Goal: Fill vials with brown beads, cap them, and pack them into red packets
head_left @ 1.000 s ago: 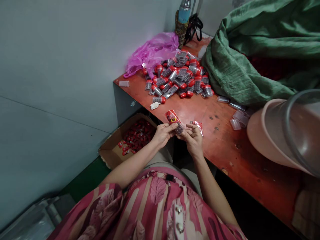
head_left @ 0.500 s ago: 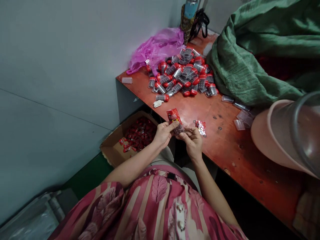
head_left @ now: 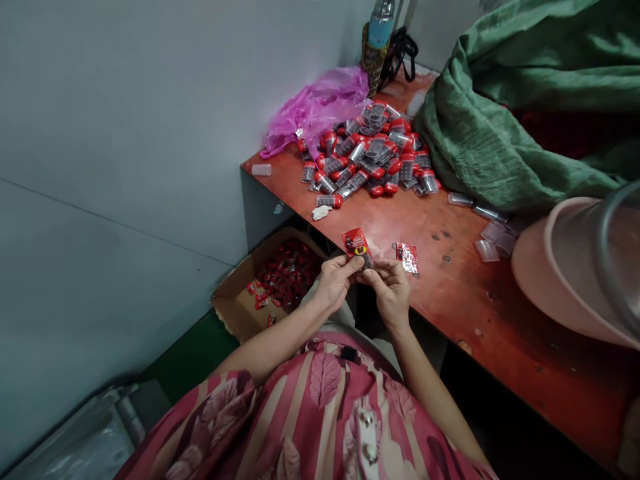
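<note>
Both my hands meet at the near edge of a red-brown table (head_left: 465,293). My left hand (head_left: 336,280) pinches a small red printed packet (head_left: 356,243) that sticks up from its fingers. My right hand (head_left: 391,288) is closed against the same packet from the other side, fingers pressed on its lower end, where a small dark-filled vial seems to sit. A second red packet (head_left: 408,257) lies on the table just beyond my right hand. Farther back is a heap of clear vials with red caps (head_left: 370,155).
An open cardboard box (head_left: 273,283) of red packets sits on the floor left of the table. A pink plastic bag (head_left: 320,107), a bottle (head_left: 381,23) and green cloth (head_left: 505,120) lie at the back. Empty clear vials (head_left: 487,240) and a pink basin (head_left: 575,267) are on the right.
The hands stay together on the packet, their fingers shifting slightly along it. The view has drifted a little so everything sits further right in the frame.
</note>
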Motion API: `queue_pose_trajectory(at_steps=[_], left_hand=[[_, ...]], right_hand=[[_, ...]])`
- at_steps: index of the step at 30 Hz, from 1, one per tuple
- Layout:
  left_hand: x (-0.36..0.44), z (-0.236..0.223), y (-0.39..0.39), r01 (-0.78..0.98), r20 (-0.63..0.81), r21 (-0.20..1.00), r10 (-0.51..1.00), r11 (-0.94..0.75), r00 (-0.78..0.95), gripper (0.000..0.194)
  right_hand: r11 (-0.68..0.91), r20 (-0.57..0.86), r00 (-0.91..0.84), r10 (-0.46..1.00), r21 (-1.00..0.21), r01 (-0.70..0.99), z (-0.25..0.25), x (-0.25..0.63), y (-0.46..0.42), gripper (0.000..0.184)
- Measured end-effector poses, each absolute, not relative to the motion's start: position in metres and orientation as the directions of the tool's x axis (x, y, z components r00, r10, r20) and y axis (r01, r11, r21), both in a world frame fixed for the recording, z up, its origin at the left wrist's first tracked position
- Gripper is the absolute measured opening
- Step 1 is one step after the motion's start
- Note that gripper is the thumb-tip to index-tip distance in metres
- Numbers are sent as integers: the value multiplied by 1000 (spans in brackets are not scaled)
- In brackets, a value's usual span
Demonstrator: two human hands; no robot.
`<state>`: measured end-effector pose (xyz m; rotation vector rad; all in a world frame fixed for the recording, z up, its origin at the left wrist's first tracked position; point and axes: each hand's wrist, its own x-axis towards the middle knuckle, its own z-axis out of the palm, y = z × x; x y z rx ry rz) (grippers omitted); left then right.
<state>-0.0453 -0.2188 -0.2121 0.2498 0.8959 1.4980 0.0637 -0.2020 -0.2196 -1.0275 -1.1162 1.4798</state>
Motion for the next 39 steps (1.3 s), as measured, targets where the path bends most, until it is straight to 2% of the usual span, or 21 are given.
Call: queue_pose_trajectory(at_steps=[5, 8, 11, 13, 15, 17, 20, 22, 24, 26, 29, 31, 34, 37, 39], left_hand=[[-52, -218, -228, -740, -405, 638, 910, 214, -86, 26], [-69, -223, -236, -734, -440, 630, 895, 254, -68, 26], [-95, -238, -248, -771, -507, 613, 834, 172, -217, 31], [-111, -250, -258, -776, -613, 600, 734, 192, -292, 35], [-120, -260, -265, -744, -668, 622, 662, 245, -340, 36], [-118, -263, -266, -681, -635, 682, 677, 265, -372, 37], [-101, -256, -256, -555, -503, 793, 786, 253, -360, 38], [-84, -247, -243, -464, -421, 850, 850, 248, -316, 38], [-68, -240, -226, -384, -349, 893, 900, 235, -261, 36], [-53, -236, -209, -315, -273, 929, 936, 196, -223, 36], [-38, -233, -186, -252, -182, 959, 964, 130, -196, 43], [-34, -232, -175, -244, -168, 961, 974, 129, -150, 41], [-40, -231, -167, -181, -154, 975, 981, 131, -116, 15], [-52, -233, -168, -154, -142, 981, 978, 118, -151, 22], [-59, -236, -171, -286, -196, 947, 967, 143, -165, 24]], right_hand=[[-271, -190, -339, 921, -939, -210, -229, 58, -188, 33], [-261, -176, -427, 887, -954, -149, -231, 53, -189, 36], [-91, -71, -440, 895, -996, -24, -229, 63, -186, 33], [129, 57, -344, 937, -973, 191, -227, 84, -175, 23], [297, 191, -254, 948, -820, 490, -226, 109, -158, 21], [334, 244, -231, 942, -611, 718, -228, 132, -138, 26], [335, 237, -258, 936, -390, 858, -238, 149, -116, 26], [343, 246, -267, 932, -360, 868, -245, 150, -110, 24], [343, 261, -253, 932, -398, 851, -250, 149, -109, 22], [338, 265, -230, 936, -504, 795, -250, 147, -112, 21], [310, 223, -218, 950, -744, 592, -240, 140, -118, 21], [269, 166, -253, 953, -848, 456, -230, 132, -123, 21], [224, 110, -319, 941, -912, 344, -218, 115, -128, 19], [147, 56, -367, 928, -963, 225, -215, 97, -124, 22], [93, 1, -429, 903, -977, 194, -216, 85, -113, 26]])
